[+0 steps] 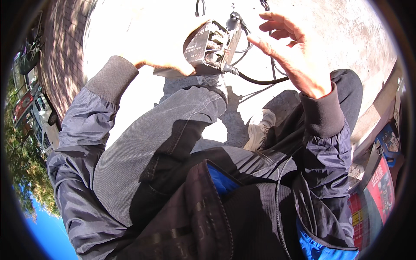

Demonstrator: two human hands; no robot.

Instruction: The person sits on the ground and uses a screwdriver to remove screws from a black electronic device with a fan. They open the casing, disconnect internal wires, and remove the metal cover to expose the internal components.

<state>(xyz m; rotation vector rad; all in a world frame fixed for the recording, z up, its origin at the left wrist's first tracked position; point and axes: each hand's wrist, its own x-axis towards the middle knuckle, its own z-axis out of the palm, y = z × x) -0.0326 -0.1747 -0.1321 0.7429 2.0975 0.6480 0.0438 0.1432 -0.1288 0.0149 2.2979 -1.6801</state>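
A grey metal electrical box (198, 48), perhaps a charger or power supply, has an open end that shows parts and wires inside. My left hand (167, 50), washed out by sunlight, grips it from its left side with the thumb along the near edge. From the box's near right corner a black cable (260, 81) runs right. Beyond the open end stands a black plug-like piece (234, 18) with a cord. My right hand (297, 50) hovers to the right of the box, fingers apart and slightly bent, with nothing visible in it.
My bent knees (203, 102) are just below the box, and a light shoe (258, 130) rests on the sunlit ground. More dark cords (273, 65) lie beyond. At the right edge are a blue object (388, 143) and a red printed package (381, 184). Parked vehicles (41, 112) line the far left.
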